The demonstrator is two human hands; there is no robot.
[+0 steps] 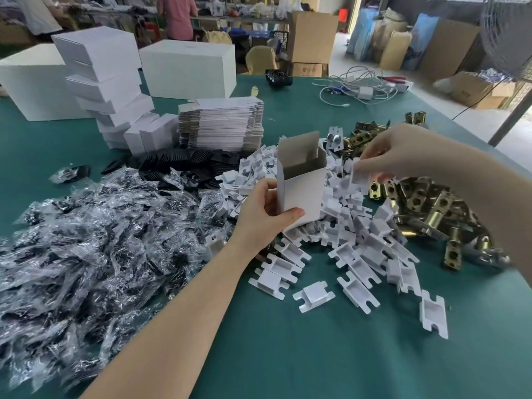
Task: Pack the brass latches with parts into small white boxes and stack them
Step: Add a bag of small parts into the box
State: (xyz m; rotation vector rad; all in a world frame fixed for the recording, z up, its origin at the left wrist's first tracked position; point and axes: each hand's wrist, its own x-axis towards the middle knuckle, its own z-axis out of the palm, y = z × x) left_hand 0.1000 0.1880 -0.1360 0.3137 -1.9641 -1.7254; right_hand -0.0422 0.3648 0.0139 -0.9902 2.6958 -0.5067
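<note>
Box in hand: a small white box [300, 185], erected, top flap raised and mouth open, held upright over the near-centre of the green table [288, 355], above the heap of white plastic inserts [345, 226].
Left hand: the left hand [260, 214] grips the box low down, thumb across its near face, fingers curled round the back. Firm hold, not wide.
Right hand: the right hand [403, 151] pinches one white insert [359, 180] by its top edge, fingertips close together, just right of the box mouth. A brass piece shows directly below the insert; whether it is also held, cannot tell.
Handling, box: judged light, thin card, easily crushed; hold by the lower corners as now, not by the open rim.
Handling, insert: judged light, thin, springy moulded plastic; a pinch at the edge suffices.
Handling, latches: the brass latches [426, 208], piled at the right, look heavy, hard and smooth; likely to slip unless taken round the barrel.
Other stock: bagged parts [86, 234] at near left; flat box blanks [221, 125] at far centre; packed boxes stacked [112, 82] at far left.
Stage: judged as loading the open box; flap not yet closed.
</note>
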